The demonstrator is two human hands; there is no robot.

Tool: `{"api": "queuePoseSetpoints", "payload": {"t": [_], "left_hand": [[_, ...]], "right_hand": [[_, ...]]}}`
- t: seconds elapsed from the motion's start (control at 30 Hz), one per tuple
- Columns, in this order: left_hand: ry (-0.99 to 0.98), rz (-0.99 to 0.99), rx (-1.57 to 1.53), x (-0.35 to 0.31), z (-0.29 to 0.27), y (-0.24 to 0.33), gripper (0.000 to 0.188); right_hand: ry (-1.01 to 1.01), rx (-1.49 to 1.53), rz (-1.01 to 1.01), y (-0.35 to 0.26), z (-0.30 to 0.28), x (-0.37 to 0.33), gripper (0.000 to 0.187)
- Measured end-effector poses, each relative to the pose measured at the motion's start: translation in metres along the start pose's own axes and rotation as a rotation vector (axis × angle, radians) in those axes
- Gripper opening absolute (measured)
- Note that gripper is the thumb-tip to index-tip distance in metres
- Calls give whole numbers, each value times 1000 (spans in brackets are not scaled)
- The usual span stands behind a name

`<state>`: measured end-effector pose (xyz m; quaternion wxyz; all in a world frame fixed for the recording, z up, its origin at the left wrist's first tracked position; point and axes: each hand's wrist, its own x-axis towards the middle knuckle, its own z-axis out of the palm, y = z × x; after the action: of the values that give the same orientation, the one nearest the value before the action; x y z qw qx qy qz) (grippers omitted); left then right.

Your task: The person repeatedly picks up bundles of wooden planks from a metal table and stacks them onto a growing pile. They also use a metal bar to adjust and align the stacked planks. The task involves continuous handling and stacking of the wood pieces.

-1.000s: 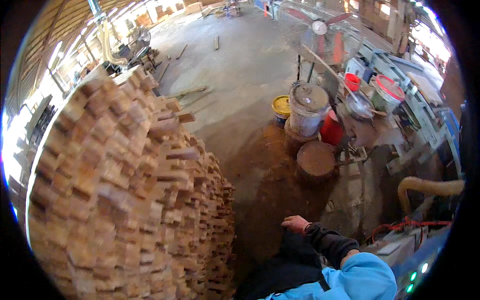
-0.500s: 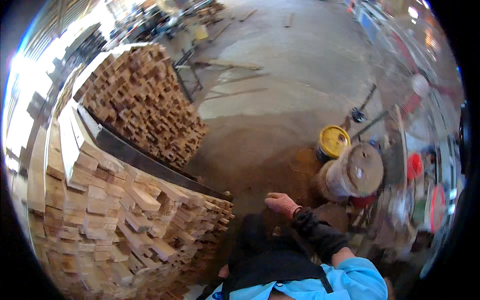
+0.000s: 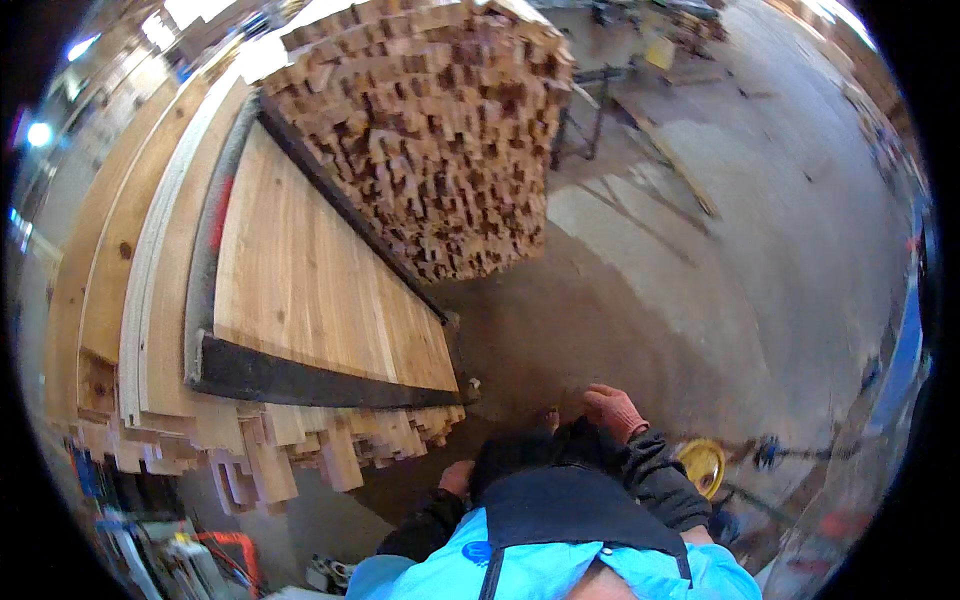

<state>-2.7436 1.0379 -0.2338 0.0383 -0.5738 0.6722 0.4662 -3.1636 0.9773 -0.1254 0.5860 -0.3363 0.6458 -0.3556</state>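
My right hand (image 3: 612, 410) hangs in front of my dark apron, fingers curled in, with nothing showing in it. Low beside my left hip is my left hand (image 3: 458, 478), small and partly hidden by the dark sleeve, its fingers not clear. Neither hand touches the wood. To the left lies a stack of long boards (image 3: 165, 255), their ends jutting out unevenly toward me. On it is a wide panel of joined wood strips (image 3: 310, 285), bordered by dark bars (image 3: 310, 384). The panel's near right corner is closest to my left hand.
Behind the panel rises a tall stack of wood strips (image 3: 450, 150), ends facing me. A long wood piece (image 3: 675, 165) lies on the concrete floor (image 3: 760, 270). A yellow-lidded bucket (image 3: 700, 468) stands at my right. An orange hose (image 3: 240, 550) shows at lower left.
My view has swung left, so the wood stacks sit further right and the bucket is lower. The panel's top face and my left hand show more plainly. My right hand remains curled.
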Motion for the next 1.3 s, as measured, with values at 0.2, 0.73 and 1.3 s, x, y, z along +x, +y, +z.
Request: {"api": "queuePoseSetpoints", "payload": {"t": [0.2, 0.73, 1.3], "left_hand": [[666, -437, -471, 76, -23, 89, 33], [1683, -212, -417, 45, -182, 283, 31], [1486, -783, 97, 141, -189, 157, 33]], "right_hand": [[-518, -708, -536, -56, -84, 122, 22], [-861, -588, -1062, -355, 258, 396, 59], [-607, -555, -1264, -372, 433, 524, 26]]}}
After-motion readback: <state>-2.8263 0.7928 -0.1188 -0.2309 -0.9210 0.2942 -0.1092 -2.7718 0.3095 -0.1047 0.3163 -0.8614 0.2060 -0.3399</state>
